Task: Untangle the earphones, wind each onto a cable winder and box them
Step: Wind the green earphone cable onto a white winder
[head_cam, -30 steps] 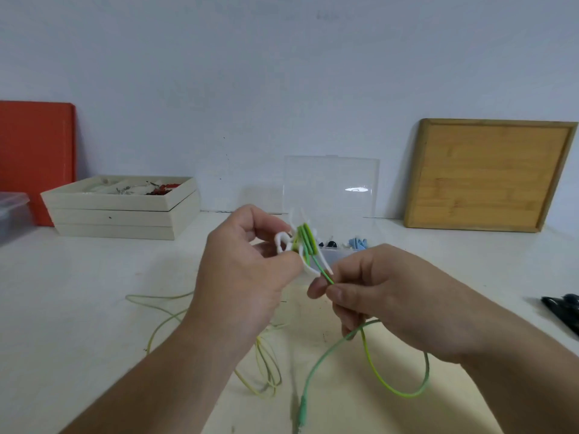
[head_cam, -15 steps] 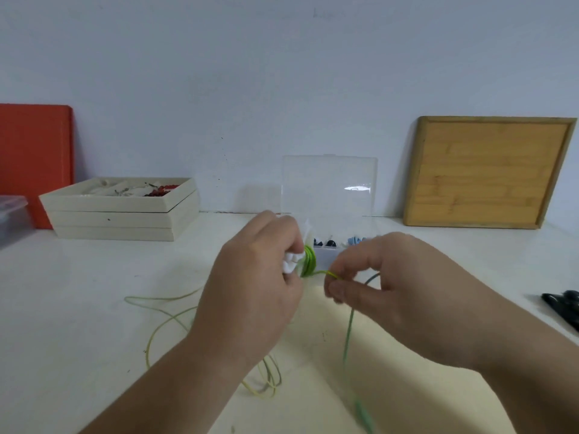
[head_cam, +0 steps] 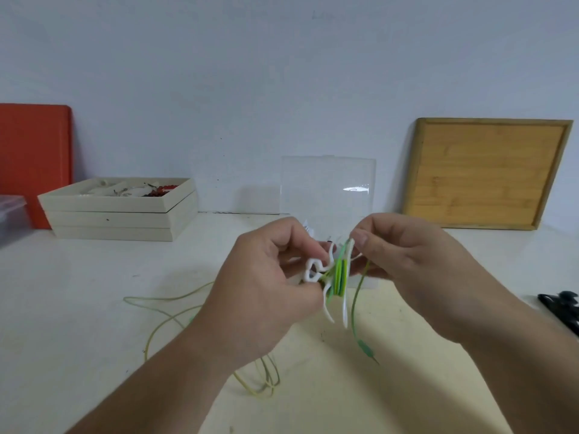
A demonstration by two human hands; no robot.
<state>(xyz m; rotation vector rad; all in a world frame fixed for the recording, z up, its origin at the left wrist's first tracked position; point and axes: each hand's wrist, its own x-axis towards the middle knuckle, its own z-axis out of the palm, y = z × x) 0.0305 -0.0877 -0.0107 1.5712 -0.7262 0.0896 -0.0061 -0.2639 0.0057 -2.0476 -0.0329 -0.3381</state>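
My left hand (head_cam: 266, 286) grips a white cable winder (head_cam: 316, 270) at table centre, with green earphone cable (head_cam: 340, 277) wound in several turns around it. My right hand (head_cam: 416, 261) pinches the cable at the winder's top edge. The cable's free end hangs down below, ending in a green plug (head_cam: 366, 348). A second, yellow-green earphone cable (head_cam: 175, 308) lies loose on the white table (head_cam: 78, 308) under my left forearm. The clear plastic box (head_cam: 327, 189) stands behind my hands with its lid upright; its base is mostly hidden.
Stacked cream trays (head_cam: 119, 211) with small items sit at back left beside an orange board (head_cam: 34, 151). A wooden board (head_cam: 488, 173) leans on the wall at back right. A black object (head_cam: 560, 308) lies at the right edge.
My right hand rose from below the winder to its top, laying another turn on it. The hanging cable has shortened, and the plug now dangles just under the winder.
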